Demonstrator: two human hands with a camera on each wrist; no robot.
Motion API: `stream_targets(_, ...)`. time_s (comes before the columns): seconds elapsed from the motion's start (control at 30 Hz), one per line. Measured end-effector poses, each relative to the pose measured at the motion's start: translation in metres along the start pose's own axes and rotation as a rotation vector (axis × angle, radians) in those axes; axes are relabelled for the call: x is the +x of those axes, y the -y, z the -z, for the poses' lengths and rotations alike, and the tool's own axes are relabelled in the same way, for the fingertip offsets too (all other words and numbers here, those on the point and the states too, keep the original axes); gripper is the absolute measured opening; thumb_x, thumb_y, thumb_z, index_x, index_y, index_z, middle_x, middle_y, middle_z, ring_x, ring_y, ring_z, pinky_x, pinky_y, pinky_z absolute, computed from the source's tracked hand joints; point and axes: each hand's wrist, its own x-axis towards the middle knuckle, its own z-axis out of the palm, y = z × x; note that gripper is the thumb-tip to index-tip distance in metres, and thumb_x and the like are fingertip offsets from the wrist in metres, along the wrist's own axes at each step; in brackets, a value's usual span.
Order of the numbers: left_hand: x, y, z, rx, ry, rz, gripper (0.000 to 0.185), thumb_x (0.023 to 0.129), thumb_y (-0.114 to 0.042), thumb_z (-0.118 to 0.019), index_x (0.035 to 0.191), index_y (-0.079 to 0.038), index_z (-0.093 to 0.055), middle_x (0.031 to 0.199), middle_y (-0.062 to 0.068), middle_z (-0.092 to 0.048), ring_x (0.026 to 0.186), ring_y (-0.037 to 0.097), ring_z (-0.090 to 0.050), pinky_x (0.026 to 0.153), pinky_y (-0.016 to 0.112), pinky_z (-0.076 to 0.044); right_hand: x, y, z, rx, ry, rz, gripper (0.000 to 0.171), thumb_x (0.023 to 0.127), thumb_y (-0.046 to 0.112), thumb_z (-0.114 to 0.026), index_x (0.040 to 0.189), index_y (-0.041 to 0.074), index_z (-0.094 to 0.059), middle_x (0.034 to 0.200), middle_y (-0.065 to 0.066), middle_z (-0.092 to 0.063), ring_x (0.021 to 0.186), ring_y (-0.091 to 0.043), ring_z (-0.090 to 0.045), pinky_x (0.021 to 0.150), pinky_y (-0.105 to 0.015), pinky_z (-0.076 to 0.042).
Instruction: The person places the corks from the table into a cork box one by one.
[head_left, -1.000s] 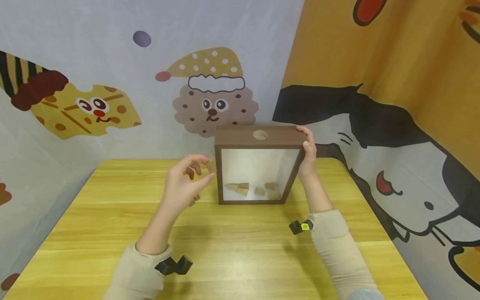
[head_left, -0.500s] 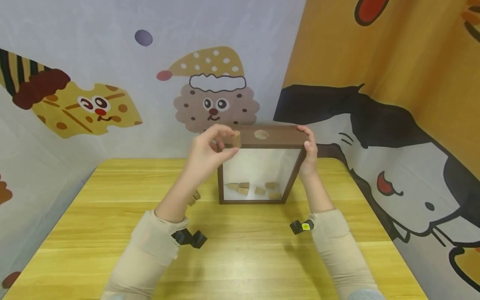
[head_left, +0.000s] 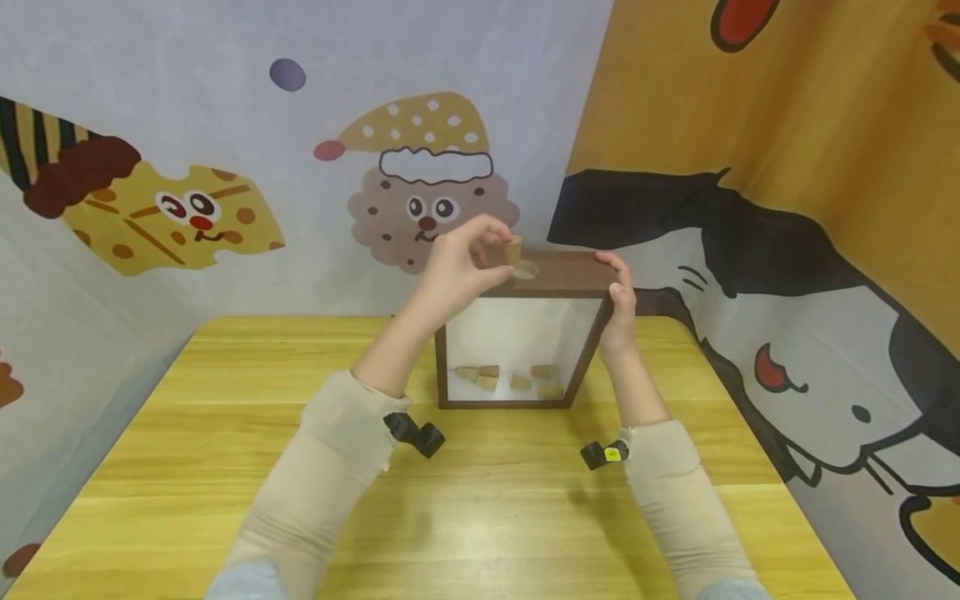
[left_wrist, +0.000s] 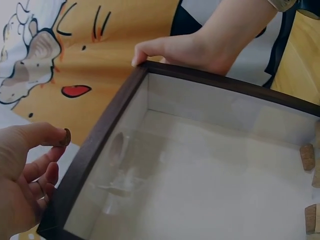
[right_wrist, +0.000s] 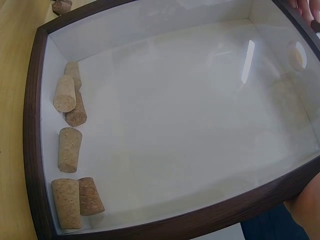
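A dark brown frame box with a clear front and white inside stands upright on the table. Its top has a round hole. Thumb and fingers of my left hand pinch a tapered cork right at the hole's left edge, above the top. My right hand grips the box's upper right corner, thumb toward the front. Several corks lie along the bottom inside the box, seen large in the right wrist view. In the left wrist view the pinched cork shows only its end.
A wooden table lies under everything. Outside the box, loose cork sits on the table by its left side, hidden behind my left arm in the head view. A printed cloth hangs right behind the table.
My left hand has carried the cork up and to the right, from beside the box to the hole in its top. The right hand and the box have stayed put.
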Motion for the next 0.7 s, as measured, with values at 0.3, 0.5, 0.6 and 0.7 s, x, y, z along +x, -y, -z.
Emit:
stream_targets(0.3, 0.02, 0.005, -0.015, 0.104, 0.083, 0.032, 0.03, 0.08, -0.004, -0.077, 0.103, -0.014, -0.059, 0.095, -0.003, -0.066, 0.066, 0.013, -0.054, 0.057, 0.027, -0.046, 0.0, 0.0, -0.001, -0.013, -0.02, 0.008, 0.047, 0.087, 0.043, -0.046, 0.124, 0.015, -0.057, 0.123, -0.007, -0.052, 0.106, -0.022, -0.046, 0.09, -0.032, -0.033)
stream_targets(0.5, 0.02, 0.005, -0.017, 0.19, 0.126, 0.048, 0.026, 0.082, -0.007, -0.075, 0.1, -0.016, -0.059, 0.089, -0.007, -0.063, 0.069, 0.012, -0.054, 0.061, 0.027, -0.045, 0.0, 0.001, -0.001, -0.016, -0.021, -0.002, 0.051, 0.086, 0.044, -0.047, 0.125, 0.013, -0.057, 0.122, -0.007, -0.052, 0.106, -0.022, -0.046, 0.089, -0.032, -0.033)
stream_targets(0.6, 0.019, 0.005, -0.018, 0.22, 0.125, 0.044, 0.023, 0.082, -0.008, -0.074, 0.098, -0.015, -0.06, 0.088, -0.007, -0.063, 0.071, 0.011, -0.055, 0.062, 0.027, -0.046, 0.0, 0.002, -0.001, -0.012, -0.017, -0.011, 0.054, 0.087, 0.044, -0.047, 0.127, 0.008, -0.054, 0.122, -0.007, -0.052, 0.106, -0.022, -0.045, 0.088, -0.033, -0.033)
stream_targets(0.7, 0.018, 0.006, -0.018, 0.24, 0.123, 0.042, 0.021, 0.083, -0.01, -0.073, 0.1, -0.013, -0.061, 0.087, -0.008, -0.062, 0.071, 0.011, -0.054, 0.062, 0.027, -0.045, 0.0, 0.002, -0.001, -0.011, -0.013, -0.019, 0.058, 0.087, 0.043, -0.047, 0.128, 0.003, -0.051, 0.122, -0.007, -0.051, 0.106, -0.022, -0.045, 0.088, -0.033, -0.033)
